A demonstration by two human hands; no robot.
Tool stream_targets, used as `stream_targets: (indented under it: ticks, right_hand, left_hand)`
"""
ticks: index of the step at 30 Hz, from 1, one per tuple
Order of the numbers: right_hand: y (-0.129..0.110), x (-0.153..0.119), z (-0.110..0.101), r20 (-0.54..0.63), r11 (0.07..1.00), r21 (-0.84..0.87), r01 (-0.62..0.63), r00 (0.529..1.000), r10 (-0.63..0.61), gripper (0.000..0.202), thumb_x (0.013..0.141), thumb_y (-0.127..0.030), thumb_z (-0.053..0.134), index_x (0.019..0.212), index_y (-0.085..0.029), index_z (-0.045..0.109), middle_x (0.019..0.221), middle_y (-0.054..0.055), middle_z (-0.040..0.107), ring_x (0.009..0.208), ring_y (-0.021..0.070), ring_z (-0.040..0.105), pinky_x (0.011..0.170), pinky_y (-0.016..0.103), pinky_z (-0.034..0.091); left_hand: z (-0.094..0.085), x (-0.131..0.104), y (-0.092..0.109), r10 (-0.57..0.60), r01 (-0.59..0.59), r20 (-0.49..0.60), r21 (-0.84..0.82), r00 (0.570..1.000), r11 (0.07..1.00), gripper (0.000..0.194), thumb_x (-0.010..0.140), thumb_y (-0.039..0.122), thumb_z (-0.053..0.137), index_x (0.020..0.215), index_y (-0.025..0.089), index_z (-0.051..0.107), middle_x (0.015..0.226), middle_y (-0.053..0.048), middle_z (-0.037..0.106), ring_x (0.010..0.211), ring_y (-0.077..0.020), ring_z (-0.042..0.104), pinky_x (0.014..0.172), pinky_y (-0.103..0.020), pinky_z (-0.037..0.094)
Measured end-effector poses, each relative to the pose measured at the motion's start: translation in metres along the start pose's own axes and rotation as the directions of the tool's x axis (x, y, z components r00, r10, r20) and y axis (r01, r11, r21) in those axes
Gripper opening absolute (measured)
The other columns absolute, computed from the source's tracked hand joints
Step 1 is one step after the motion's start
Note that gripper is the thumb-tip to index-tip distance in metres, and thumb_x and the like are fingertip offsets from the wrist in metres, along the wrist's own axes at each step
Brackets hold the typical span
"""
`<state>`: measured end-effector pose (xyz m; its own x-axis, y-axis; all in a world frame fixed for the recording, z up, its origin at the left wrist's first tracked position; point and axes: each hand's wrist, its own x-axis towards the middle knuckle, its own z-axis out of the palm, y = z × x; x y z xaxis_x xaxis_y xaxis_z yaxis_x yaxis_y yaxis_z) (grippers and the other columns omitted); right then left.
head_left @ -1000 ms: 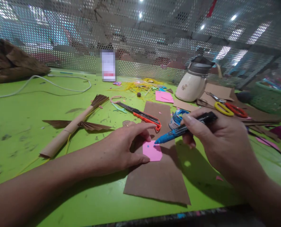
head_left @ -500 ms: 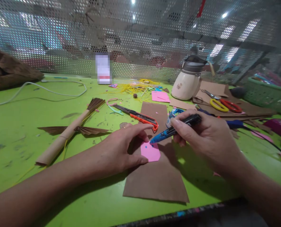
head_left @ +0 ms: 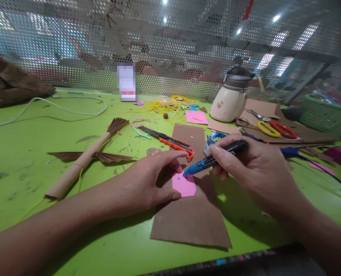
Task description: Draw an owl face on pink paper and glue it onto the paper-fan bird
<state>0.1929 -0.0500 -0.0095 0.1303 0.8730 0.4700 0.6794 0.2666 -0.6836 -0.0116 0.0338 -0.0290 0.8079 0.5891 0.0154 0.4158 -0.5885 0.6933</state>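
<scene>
A small pink paper piece (head_left: pixel 184 187) with blue marks lies on a long brown paper strip (head_left: pixel 191 226). My left hand (head_left: pixel 156 178) grips the pink piece by its left side, thumb at the lower edge and fingers at the upper one. In my right hand (head_left: pixel 251 168) is a blue marker (head_left: pixel 200 165), slanted, its tip at the top of the pink piece. Just beyond lies an orange box cutter (head_left: pixel 176 145), its handle over the brown strip. A blue-and-white roll or tub (head_left: pixel 213 142) is partly hidden behind the right hand.
Left on the green table (head_left: pixel 21 145) lies a brown paper tube figure (head_left: pixel 81 161) with pleated wings. Yellow shreds (head_left: pixel 161 107), a pink sheet (head_left: pixel 197 117) and a white flask (head_left: pixel 227 101) sit farther back. Scissors (head_left: pixel 274 127) and a green basket (head_left: pixel 325 113) are at right.
The whole view has shifted slightly. Both hands keep their hold, and the marker tip stays at nearly the same spot on the pink paper.
</scene>
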Motion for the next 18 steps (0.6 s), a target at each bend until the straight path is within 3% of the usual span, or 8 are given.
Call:
stream_targets:
  ticks: [11, 18]
  right_hand:
    - [0.0021, 0.0011, 0.0011, 0.028, 0.999, 0.025, -0.021, 0.999, 0.020, 0.021, 0.090, -0.034, 0.059, 0.077, -0.018, 0.062, 0.055, -0.003, 0.059, 0.048, 0.0090, 0.055, 0.047, 0.021, 0.042]
    - [0.0007, 0.0014, -0.0005, 0.018, 1.000, -0.002, -0.028, 0.999, 0.028, 0.023, 0.090, -0.036, 0.059, 0.076, -0.018, 0.062, 0.054, -0.003, 0.059, 0.047, 0.0099, 0.054, 0.047, 0.023, 0.041]
  left_hand:
    - [-0.0020, 0.0012, 0.0043, -0.023, 0.023, -0.001, 0.030, 1.000, 0.999, 0.051, 0.076, 0.030, 0.069, 0.124, 0.021, 0.054, 0.111, -0.004, 0.061, 0.098, -0.0239, 0.056, 0.084, -0.039, 0.047]
    - [-0.0009, 0.0006, -0.0001, 0.006, -0.006, -0.005, 0.018, 1.000, 1.000, 0.058, 0.078, 0.029, 0.069, 0.132, 0.025, 0.049, 0.114, -0.004, 0.061, 0.101, -0.0234, 0.057, 0.087, -0.039, 0.046]
